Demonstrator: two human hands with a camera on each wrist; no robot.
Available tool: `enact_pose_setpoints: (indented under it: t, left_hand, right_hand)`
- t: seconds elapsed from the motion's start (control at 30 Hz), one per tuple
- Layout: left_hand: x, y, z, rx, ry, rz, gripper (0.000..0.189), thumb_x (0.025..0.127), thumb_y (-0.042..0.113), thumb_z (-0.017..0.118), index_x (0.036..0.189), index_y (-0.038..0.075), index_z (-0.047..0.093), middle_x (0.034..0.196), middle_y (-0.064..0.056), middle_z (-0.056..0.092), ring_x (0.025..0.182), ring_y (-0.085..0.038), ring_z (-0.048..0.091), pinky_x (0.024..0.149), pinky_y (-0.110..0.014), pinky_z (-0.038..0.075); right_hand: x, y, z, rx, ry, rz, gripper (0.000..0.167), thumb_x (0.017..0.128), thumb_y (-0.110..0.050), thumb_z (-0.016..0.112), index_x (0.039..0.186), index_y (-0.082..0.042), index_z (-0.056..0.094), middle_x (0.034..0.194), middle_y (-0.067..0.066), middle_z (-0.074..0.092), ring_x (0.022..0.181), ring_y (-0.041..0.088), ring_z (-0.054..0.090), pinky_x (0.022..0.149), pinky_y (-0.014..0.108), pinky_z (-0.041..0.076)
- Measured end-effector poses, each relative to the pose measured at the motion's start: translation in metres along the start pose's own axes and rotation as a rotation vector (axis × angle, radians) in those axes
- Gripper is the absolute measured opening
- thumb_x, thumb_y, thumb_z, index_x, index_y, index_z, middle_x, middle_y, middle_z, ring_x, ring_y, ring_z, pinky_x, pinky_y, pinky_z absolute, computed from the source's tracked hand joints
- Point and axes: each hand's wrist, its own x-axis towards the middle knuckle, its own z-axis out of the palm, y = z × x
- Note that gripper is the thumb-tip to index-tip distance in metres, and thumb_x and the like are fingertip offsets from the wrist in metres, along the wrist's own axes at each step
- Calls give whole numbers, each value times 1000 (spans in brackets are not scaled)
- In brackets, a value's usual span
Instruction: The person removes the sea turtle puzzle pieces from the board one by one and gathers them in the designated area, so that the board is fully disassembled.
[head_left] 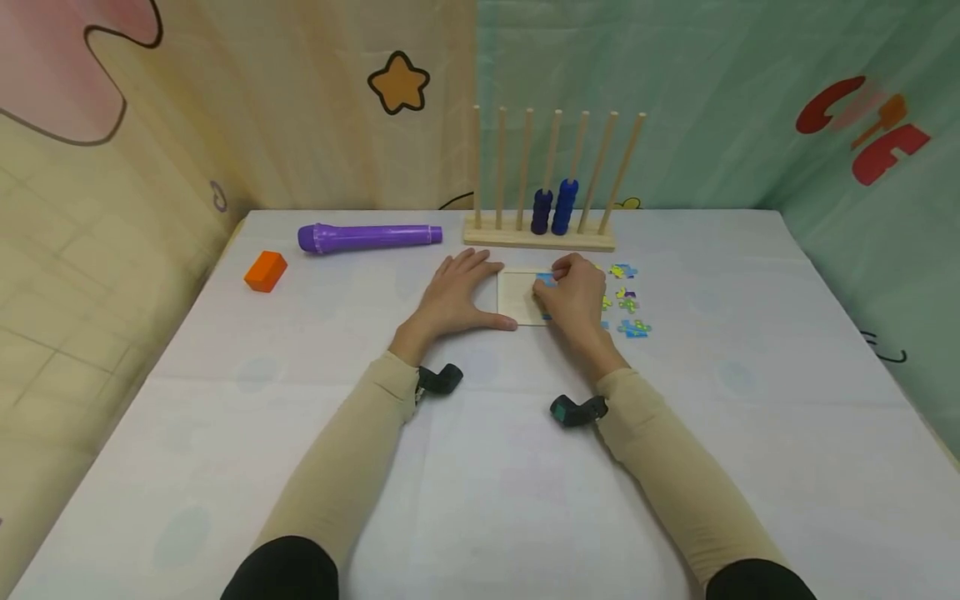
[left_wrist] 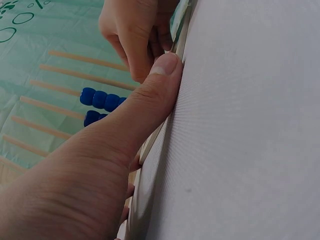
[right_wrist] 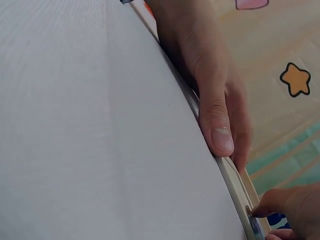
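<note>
My left hand lies with fingers spread at the left side of a pale wooden puzzle board, its thumb along the near edge. In the left wrist view that thumb rests right at the board's rim. My right hand bends over the board's right part, thumb and fingertips pinching a blue puzzle piece at the board's surface. The right wrist view has the right thumb against the piece. The palm and fingers hide much of that side. Several loose jigsaw pieces lie just right of the hand.
Behind the board stands a wooden peg rack with dark blue beads on two of its upright rods. A purple toy microphone and an orange block lie at the left on the white-covered table. Printed curtains hang behind.
</note>
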Motion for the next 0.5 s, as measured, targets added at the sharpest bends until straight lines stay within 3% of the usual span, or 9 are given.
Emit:
enact_pose_setpoints:
  t: [0.27,0.5]
  left_hand:
    - [1,-1,1,-6,-5,-7,109,75,76,80,162,23,43,175,-6,25,165,-29,11,135,-50,2]
    - [1,0,0,-10,-4,-7,109,74,76,81,161,23,44,175,-5,25,165,-28,11,135,-49,2]
  right_hand:
    - [4,1,-1,45,-7,66,32,82,-11,76,111,2,72,99,17,75,92,30,66,92,41,52]
    - [7,2,-2,90,-28,59,31,82,-8,79,111,1,75,98,16,75,88,24,66,86,33,52]
